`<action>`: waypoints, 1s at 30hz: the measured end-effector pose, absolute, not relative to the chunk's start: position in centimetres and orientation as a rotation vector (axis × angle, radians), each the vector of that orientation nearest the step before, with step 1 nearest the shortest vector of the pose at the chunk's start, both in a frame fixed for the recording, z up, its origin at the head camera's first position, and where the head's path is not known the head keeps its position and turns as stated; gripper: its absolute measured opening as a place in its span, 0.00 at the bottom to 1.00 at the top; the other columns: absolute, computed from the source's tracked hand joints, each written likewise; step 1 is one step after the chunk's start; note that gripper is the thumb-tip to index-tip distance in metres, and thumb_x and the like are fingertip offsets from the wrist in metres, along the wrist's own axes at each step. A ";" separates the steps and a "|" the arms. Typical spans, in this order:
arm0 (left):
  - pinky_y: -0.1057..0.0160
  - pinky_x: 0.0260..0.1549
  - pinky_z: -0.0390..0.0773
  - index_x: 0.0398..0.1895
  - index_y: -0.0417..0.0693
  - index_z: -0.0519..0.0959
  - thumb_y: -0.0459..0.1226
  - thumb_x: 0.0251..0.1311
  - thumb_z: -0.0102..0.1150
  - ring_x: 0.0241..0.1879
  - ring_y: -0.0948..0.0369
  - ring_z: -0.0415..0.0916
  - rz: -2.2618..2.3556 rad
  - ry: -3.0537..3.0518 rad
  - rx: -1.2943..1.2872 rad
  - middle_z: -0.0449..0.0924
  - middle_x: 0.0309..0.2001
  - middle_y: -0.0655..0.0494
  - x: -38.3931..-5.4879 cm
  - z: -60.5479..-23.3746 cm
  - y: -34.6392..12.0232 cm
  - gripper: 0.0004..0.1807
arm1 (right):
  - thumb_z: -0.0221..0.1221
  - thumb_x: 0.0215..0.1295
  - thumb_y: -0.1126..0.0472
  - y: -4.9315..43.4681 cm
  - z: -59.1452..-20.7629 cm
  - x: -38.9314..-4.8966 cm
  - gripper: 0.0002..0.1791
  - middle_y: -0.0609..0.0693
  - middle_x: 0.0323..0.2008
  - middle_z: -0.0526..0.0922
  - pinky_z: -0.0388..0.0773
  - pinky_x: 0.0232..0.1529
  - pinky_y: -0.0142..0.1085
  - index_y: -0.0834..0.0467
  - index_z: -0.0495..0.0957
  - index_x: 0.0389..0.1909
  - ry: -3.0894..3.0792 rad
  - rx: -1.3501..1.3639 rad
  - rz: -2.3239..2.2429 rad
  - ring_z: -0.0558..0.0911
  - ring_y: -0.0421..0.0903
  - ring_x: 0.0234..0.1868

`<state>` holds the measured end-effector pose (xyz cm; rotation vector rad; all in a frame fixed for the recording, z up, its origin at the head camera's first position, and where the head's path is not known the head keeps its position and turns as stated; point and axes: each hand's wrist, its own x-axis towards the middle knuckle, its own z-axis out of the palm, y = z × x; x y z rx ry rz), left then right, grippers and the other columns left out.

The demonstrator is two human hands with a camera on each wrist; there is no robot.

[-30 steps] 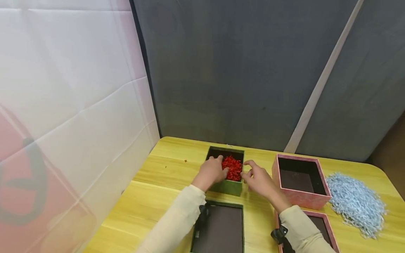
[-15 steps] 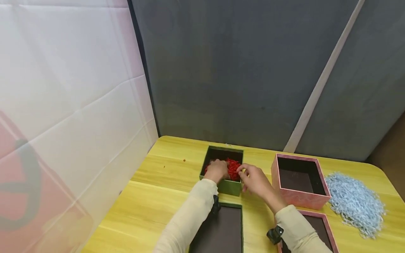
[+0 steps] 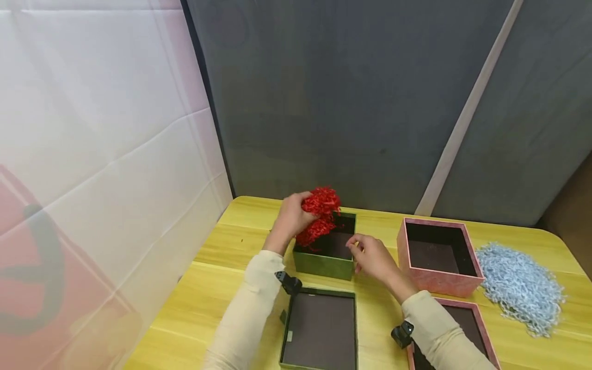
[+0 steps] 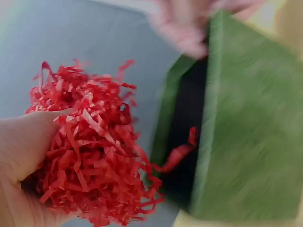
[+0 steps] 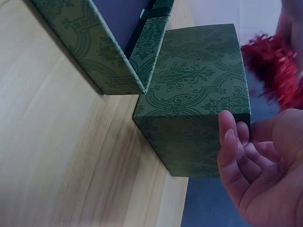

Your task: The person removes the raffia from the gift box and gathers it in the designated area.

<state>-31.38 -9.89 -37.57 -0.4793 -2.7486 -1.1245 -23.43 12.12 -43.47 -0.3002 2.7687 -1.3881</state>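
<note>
My left hand (image 3: 291,218) grips a thick clump of red shredded paper (image 3: 322,201) just above the green patterned box (image 3: 324,266). In the left wrist view the clump (image 4: 99,156) bulges out past the thumb, and one loose strand reaches toward the box opening. The box's dark inside shows, though the clump covers part of it. My right hand (image 3: 375,261) pinches the box's right rim. From the right wrist, the fingers (image 5: 229,151) lie against the outer wall and the thumb is at the rim. The green lid (image 3: 319,329) lies inside up in front of the box.
To the right stands an open pink box (image 3: 444,285) with a dark inside. Its pink lid (image 3: 481,334) lies in front, partly under my right forearm. A heap of pale blue shredded paper (image 3: 520,288) is farther right on the yellow wood table (image 3: 194,303).
My left hand has reached into the green box, taken hold of the red shredded paper and lifted it up and out. My right hand stays at the right rim.
</note>
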 end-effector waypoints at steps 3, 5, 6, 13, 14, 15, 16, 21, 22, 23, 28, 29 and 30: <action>0.49 0.46 0.82 0.56 0.42 0.84 0.31 0.56 0.72 0.43 0.48 0.83 -1.118 -2.690 -0.379 0.87 0.45 0.42 -31.8 -36.6 -12.7 0.22 | 0.54 0.78 0.65 12.1 -43.4 -23.4 0.11 0.51 0.22 0.75 0.77 0.19 0.38 0.66 0.81 0.51 2.776 -0.285 -1.382 0.83 0.55 0.20; 0.48 0.49 0.81 0.58 0.40 0.82 0.30 0.58 0.71 0.46 0.46 0.82 -1.082 -2.728 -0.297 0.86 0.48 0.40 -32.0 -37.1 -14.5 0.23 | 0.54 0.78 0.65 12.0 -43.5 -23.4 0.11 0.51 0.21 0.75 0.76 0.20 0.38 0.65 0.81 0.51 2.777 -0.278 -1.378 0.83 0.55 0.20; 0.47 0.52 0.80 0.60 0.40 0.81 0.29 0.59 0.70 0.48 0.46 0.81 -1.069 -2.766 -0.256 0.85 0.50 0.39 -32.1 -37.6 -15.3 0.24 | 0.54 0.78 0.65 11.9 -43.5 -23.4 0.10 0.51 0.21 0.75 0.76 0.20 0.37 0.65 0.81 0.51 2.778 -0.274 -1.371 0.83 0.56 0.20; 0.45 0.62 0.74 0.68 0.36 0.76 0.27 0.59 0.67 0.60 0.41 0.77 -0.928 -2.991 -0.083 0.79 0.61 0.34 -32.0 -42.4 -19.3 0.30 | 0.54 0.79 0.62 10.9 -43.2 -23.8 0.11 0.49 0.19 0.76 0.73 0.20 0.37 0.62 0.82 0.51 2.806 -0.341 -1.313 0.84 0.57 0.20; 0.45 0.63 0.74 0.68 0.36 0.75 0.27 0.59 0.68 0.60 0.40 0.77 -0.923 -3.003 -0.074 0.79 0.61 0.34 -31.9 -42.8 -19.6 0.31 | 0.54 0.79 0.62 10.8 -43.2 -23.8 0.11 0.49 0.19 0.76 0.72 0.20 0.37 0.62 0.82 0.51 2.810 -0.347 -1.307 0.83 0.56 0.20; 0.44 0.64 0.73 0.68 0.35 0.75 0.27 0.59 0.69 0.61 0.40 0.76 -0.912 -3.014 -0.071 0.78 0.62 0.33 -31.9 -43.2 -19.9 0.31 | 0.54 0.79 0.61 10.7 -43.2 -23.9 0.11 0.49 0.19 0.76 0.72 0.20 0.37 0.62 0.82 0.51 2.814 -0.352 -1.300 0.83 0.56 0.20; 0.44 0.65 0.72 0.69 0.35 0.74 0.27 0.59 0.69 0.62 0.39 0.75 -0.897 -3.025 -0.069 0.78 0.62 0.33 -31.8 -43.4 -20.0 0.32 | 0.55 0.79 0.61 10.6 -43.2 -23.9 0.11 0.49 0.18 0.76 0.71 0.20 0.37 0.62 0.83 0.51 2.815 -0.348 -1.297 0.83 0.56 0.20; 0.43 0.66 0.70 0.71 0.34 0.71 0.30 0.58 0.73 0.65 0.37 0.72 -0.838 -3.051 -0.068 0.74 0.66 0.31 -31.5 -44.0 -20.1 0.36 | 0.55 0.80 0.61 10.5 -43.2 -23.7 0.12 0.49 0.18 0.76 0.72 0.20 0.36 0.62 0.83 0.51 2.798 -0.321 -1.293 0.84 0.57 0.21; 0.42 0.66 0.70 0.71 0.34 0.71 0.30 0.58 0.74 0.66 0.37 0.71 -0.831 -3.057 -0.062 0.74 0.66 0.31 -31.4 -44.0 -20.0 0.37 | 0.54 0.80 0.61 10.5 -43.2 -23.7 0.12 0.49 0.18 0.76 0.72 0.20 0.36 0.62 0.83 0.51 2.797 -0.314 -1.292 0.84 0.57 0.21; 0.42 0.66 0.69 0.72 0.34 0.71 0.32 0.58 0.74 0.66 0.37 0.71 -0.824 -3.064 -0.057 0.73 0.66 0.31 -31.3 -43.9 -19.8 0.38 | 0.54 0.80 0.61 10.6 -43.1 -23.7 0.12 0.50 0.18 0.76 0.72 0.20 0.36 0.62 0.83 0.51 2.798 -0.316 -1.289 0.84 0.57 0.21; 0.38 0.63 0.72 0.71 0.35 0.71 0.40 0.62 0.73 0.64 0.36 0.72 -0.751 -3.045 -0.074 0.71 0.65 0.30 -30.1 -42.2 -17.5 0.37 | 0.54 0.80 0.62 11.1 -42.6 -23.9 0.12 0.50 0.18 0.75 0.71 0.20 0.38 0.62 0.82 0.52 2.840 -0.334 -1.259 0.83 0.56 0.20; 0.36 0.62 0.71 0.70 0.36 0.72 0.41 0.64 0.71 0.63 0.37 0.73 -0.729 -3.014 -0.107 0.72 0.65 0.31 -29.7 -41.5 -16.7 0.34 | 0.53 0.80 0.62 11.2 -42.5 -24.0 0.13 0.50 0.18 0.74 0.70 0.20 0.38 0.62 0.82 0.54 2.857 -0.343 -1.247 0.82 0.54 0.18; 0.35 0.62 0.71 0.69 0.37 0.74 0.41 0.66 0.69 0.64 0.38 0.73 -0.706 -2.973 -0.156 0.72 0.66 0.32 -29.2 -40.8 -15.8 0.31 | 0.53 0.80 0.61 11.3 -42.4 -24.0 0.14 0.49 0.18 0.73 0.69 0.19 0.37 0.61 0.81 0.57 2.875 -0.345 -1.240 0.80 0.52 0.16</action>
